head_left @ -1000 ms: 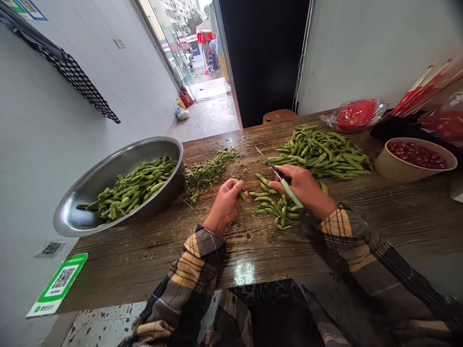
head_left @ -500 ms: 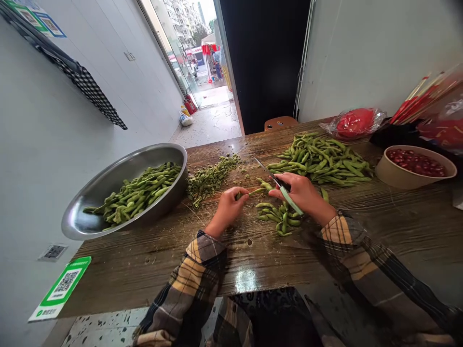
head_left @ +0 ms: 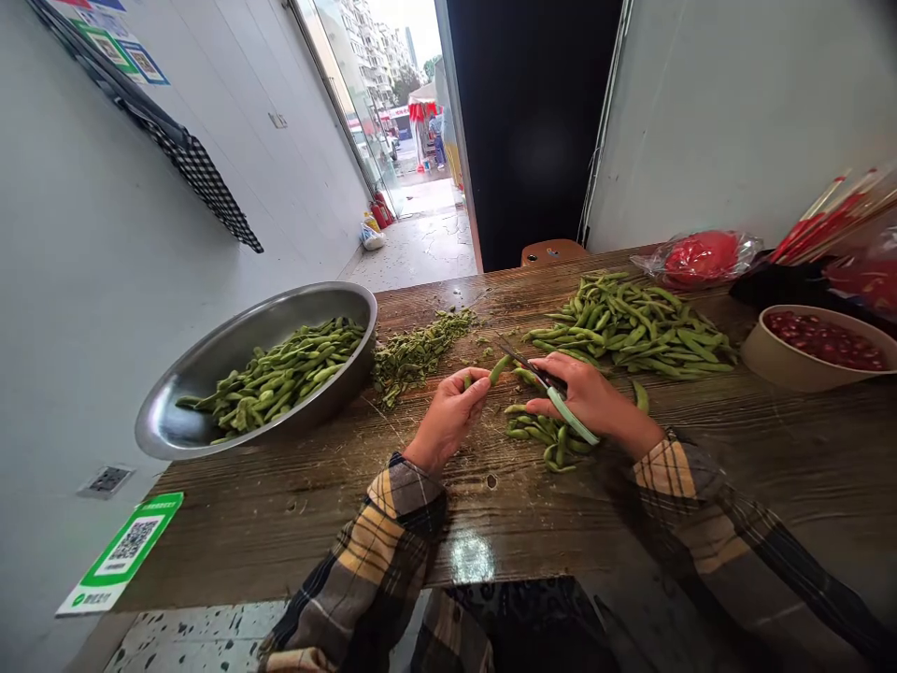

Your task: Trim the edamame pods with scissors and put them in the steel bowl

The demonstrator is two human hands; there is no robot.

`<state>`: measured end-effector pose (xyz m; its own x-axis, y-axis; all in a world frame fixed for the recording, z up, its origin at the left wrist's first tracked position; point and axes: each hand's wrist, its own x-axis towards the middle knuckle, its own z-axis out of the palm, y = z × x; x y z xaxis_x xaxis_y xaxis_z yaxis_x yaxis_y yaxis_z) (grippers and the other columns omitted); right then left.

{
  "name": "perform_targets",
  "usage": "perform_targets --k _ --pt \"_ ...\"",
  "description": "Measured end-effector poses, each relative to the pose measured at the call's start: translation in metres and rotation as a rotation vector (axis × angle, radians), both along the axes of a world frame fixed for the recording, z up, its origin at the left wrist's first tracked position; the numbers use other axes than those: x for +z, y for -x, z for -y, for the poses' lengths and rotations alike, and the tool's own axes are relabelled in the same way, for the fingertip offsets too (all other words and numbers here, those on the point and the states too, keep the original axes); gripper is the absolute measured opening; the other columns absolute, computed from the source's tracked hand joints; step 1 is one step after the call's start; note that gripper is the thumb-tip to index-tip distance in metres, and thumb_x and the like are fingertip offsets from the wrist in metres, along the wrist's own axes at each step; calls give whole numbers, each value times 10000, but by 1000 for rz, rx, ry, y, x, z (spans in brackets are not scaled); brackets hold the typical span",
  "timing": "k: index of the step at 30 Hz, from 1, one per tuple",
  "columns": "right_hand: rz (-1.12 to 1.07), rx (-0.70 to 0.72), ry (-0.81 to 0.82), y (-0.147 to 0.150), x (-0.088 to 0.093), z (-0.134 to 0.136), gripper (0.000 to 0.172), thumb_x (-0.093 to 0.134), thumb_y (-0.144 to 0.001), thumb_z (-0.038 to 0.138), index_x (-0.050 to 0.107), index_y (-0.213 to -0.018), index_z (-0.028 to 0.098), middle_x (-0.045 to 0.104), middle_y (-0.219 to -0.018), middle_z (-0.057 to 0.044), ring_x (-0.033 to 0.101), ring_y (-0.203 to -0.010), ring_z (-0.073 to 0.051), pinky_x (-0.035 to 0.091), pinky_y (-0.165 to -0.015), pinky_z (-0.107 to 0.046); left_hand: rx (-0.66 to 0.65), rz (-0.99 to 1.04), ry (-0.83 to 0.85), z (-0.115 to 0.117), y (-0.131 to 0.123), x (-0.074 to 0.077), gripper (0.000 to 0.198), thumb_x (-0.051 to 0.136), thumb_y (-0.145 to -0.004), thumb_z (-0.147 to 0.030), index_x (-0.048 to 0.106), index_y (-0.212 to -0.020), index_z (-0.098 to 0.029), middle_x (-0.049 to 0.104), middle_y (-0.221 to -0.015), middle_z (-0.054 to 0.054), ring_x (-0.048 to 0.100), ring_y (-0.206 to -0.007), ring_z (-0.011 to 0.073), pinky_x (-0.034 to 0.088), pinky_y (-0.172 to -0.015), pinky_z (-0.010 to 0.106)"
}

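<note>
My left hand (head_left: 449,419) pinches a green edamame pod (head_left: 500,368), its free end pointing up toward the scissor blades. In my right hand (head_left: 590,396) is a pair of scissors with a pale green handle (head_left: 571,417); the blades reach left, close to the pod's tip. Whether they touch it I cannot tell. Below the scissors lies a small group of pods (head_left: 536,430). A larger heap of pods (head_left: 641,327) spreads behind my right hand. Beyond my left hand are green trimmings (head_left: 424,353).
A tilted metal basin (head_left: 200,360) holding more pods stands at the left. To the right are a paper bowl (head_left: 785,360) of dark red kernels, a red plastic-wrapped bundle (head_left: 704,257) and sticks (head_left: 827,215). A green QR card (head_left: 130,551) sits at the left table edge.
My left hand has raised the pod from a low slant to more upright, nearer the blades. My right hand still holds the scissors. The whole view has shifted slightly.
</note>
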<state>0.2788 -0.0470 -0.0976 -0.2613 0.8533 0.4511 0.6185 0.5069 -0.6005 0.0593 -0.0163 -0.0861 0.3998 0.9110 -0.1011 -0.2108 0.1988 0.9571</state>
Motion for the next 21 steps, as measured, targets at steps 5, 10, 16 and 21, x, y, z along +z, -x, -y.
perform_targets --k 5,10,16,21 --pt "18 20 19 2 7 4 420 665 -806 446 626 -1137 191 654 -957 -85 627 -872 -240 505 -786 -371 -14 -153 -92 5 -2 2 303 718 -736 -396 657 -875 -134 372 -535 -67 257 -455 40 154 -436 199" --pt "179 8 60 8 9 12 405 679 -801 432 634 -1137 209 655 -987 -81 633 -842 -223 493 -731 -327 31 -311 -257 5 -4 7 229 747 -686 -330 687 -771 -127 461 -578 -35 318 -534 70 231 -495 210" --pt "247 19 46 11 7 12 386 670 -813 424 648 -1120 192 676 -997 -104 644 -890 -253 495 -758 -348 2 -318 -278 4 -4 5 210 723 -718 -321 626 -699 -136 445 -582 -40 328 -538 65 245 -500 199" --pt "165 -10 44 6 8 9 422 632 -833 461 624 -1132 162 665 -998 -113 641 -893 -258 503 -767 -364 56 -24 -58 0 -1 3 283 721 -735 -366 531 -788 -164 437 -578 -63 289 -439 30 157 -417 185"
